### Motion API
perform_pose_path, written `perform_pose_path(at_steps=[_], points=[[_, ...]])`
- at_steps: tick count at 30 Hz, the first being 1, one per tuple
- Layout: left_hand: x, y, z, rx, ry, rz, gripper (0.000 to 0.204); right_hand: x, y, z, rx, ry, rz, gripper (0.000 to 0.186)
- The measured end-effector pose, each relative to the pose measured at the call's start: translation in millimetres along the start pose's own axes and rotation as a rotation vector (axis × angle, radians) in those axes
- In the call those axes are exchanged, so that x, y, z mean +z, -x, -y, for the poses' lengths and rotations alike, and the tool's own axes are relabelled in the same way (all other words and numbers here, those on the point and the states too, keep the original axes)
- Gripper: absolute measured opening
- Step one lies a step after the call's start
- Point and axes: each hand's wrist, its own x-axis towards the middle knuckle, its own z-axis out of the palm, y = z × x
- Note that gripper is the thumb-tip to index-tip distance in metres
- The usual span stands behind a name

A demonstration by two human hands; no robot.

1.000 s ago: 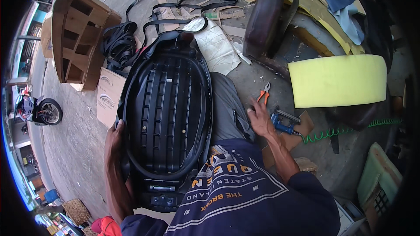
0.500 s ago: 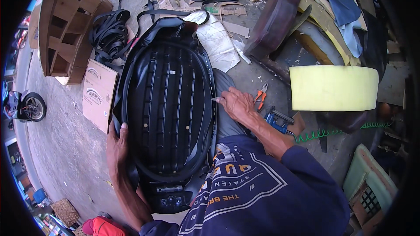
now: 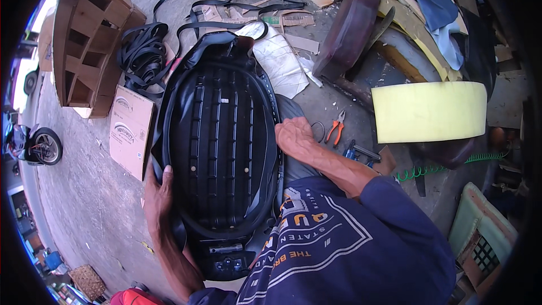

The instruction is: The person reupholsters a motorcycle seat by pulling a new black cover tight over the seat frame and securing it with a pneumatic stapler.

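Observation:
A black motorcycle seat [image 3: 220, 147] lies upside down before me, its ribbed plastic base facing up and its black cover folded round the rim. My left hand [image 3: 159, 193] grips its left edge, thumb on the rim and fingers hidden beneath the cover. At the right rim, my right hand [image 3: 294, 136] is closed in a fist against the cover's edge. Whatever lies inside that fist is hidden. Orange-handled pliers [image 3: 337, 129] and a blue staple gun [image 3: 357, 152] rest on the floor just right of that hand.
A coil of black strap [image 3: 141, 56], a flattened carton [image 3: 131, 130] and a wooden frame [image 3: 93, 45] stand on the left. At right are a yellow foam block [image 3: 430, 113], a green coiled air hose [image 3: 446, 166] and a maroon seat [image 3: 353, 28]. White cloth [image 3: 279, 59] lies beyond the seat.
My right hand has closed from extended fingers into a fist at the seat's right rim. My left hand has slid slightly down the left edge, and the view has shifted a little.

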Motion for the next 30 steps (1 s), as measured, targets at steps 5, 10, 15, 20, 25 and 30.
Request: perform_pose_path(at_steps=[5, 10, 15, 20, 25, 30], points=[[0, 8, -5, -0.011, -0.016, -0.005, 0.073, -45, -18, -12, 0.133, -0.153, 0.448, 0.018], [1, 2, -1, -0.002, 0.002, 0.012, 0.074, -44, -27, -52, 0.478, -0.71, 0.903, 0.024], [1, -2, 2, -0.034, -0.005, -0.02, 0.076, -42, -23, -24, -0.067, -0.057, 0.465, 0.03], [3, -4, 3, -0.045, -0.016, 0.001, 0.078, -24, -35, -58, 0.042, -0.609, 0.787, 0.055], [6, -5, 13, -0.03, -0.003, -0.004, 0.08, -5, -21, -88, 0.402, -1.036, 0.895, 0.066], [1, 1, 2, -0.054, -0.009, 0.012, 0.079, -37, -16, -62, 0.402, -0.453, 0.392, 0.05]])
